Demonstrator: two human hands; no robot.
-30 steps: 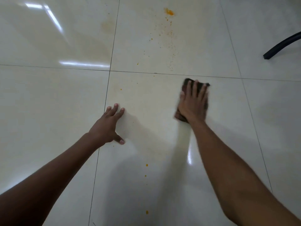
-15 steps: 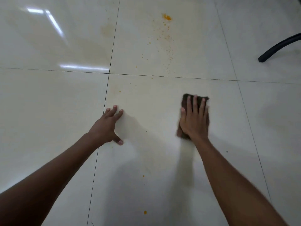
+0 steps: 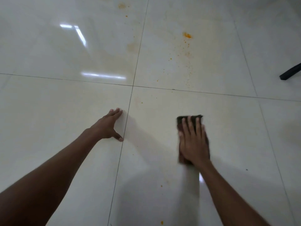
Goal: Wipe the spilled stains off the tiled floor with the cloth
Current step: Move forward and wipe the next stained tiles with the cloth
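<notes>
A dark brown cloth [image 3: 190, 119] lies flat on the glossy cream tiled floor [image 3: 228, 128], and my right hand [image 3: 193, 141] presses down on it with fingers spread; only its far edge and sides show. An orange blob [image 3: 187, 35] with a trail of fine orange specks [image 3: 189, 62] marks the tile beyond the cloth. Small orange drops [image 3: 161, 185] sit on the near tile between my arms. My left hand [image 3: 108, 126] rests flat on the floor beside a grout line, fingers apart, holding nothing.
A black curved furniture leg [image 3: 290, 73] reaches in at the right edge. Faint yellowish smears [image 3: 132, 46] and another orange patch [image 3: 121, 5] lie on the far left tile. Ceiling light reflections [image 3: 102, 75] glare on that tile.
My right hand has slid the cloth towards me along the near tile, away from the grout line. The camera view has shifted, so the stains appear lower and further right. My left hand stays planted.
</notes>
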